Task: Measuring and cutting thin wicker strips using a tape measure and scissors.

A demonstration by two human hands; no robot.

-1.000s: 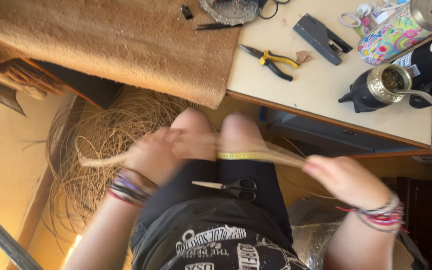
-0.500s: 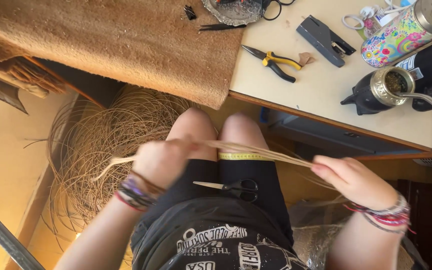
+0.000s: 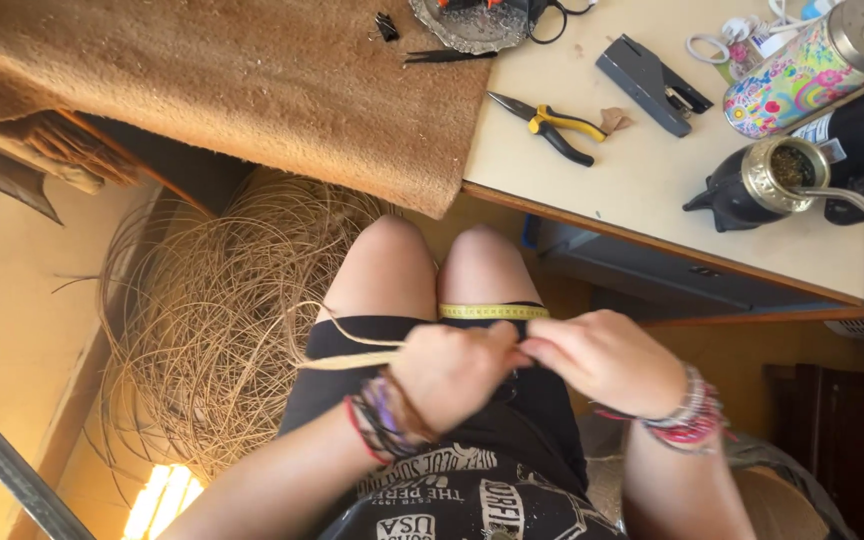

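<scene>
Seated, knees up, hands meeting over the lap. Left hand (image 3: 449, 372) curled tight round a pale fibre strand (image 3: 352, 358), tail trailing off to the left. Right hand (image 3: 604, 358) closed, fingertips pressed against the left, pinching the same strand where the two meet (exact pinch point hidden by knuckles). Strand held just above the thighs, near a yellow tape measure (image 3: 492, 312) laid across them.

Handling, as a guess: light, thin, springy, likely to kink or split if bent hard; slick enough to slip through loose fingers. Best taken close to the working end, both hands near each other, as now.

Around: big loose coil (image 3: 217, 320) of the same fibre on the floor, left of the knees. Brown mat (image 3: 232, 80) hanging over the far table (image 3: 652, 190). On the table: pliers (image 3: 547, 125), black stapler (image 3: 647, 83), gourd cup (image 3: 762, 185) with metal straw. Table edge close to the right knee, little elbow room there.
</scene>
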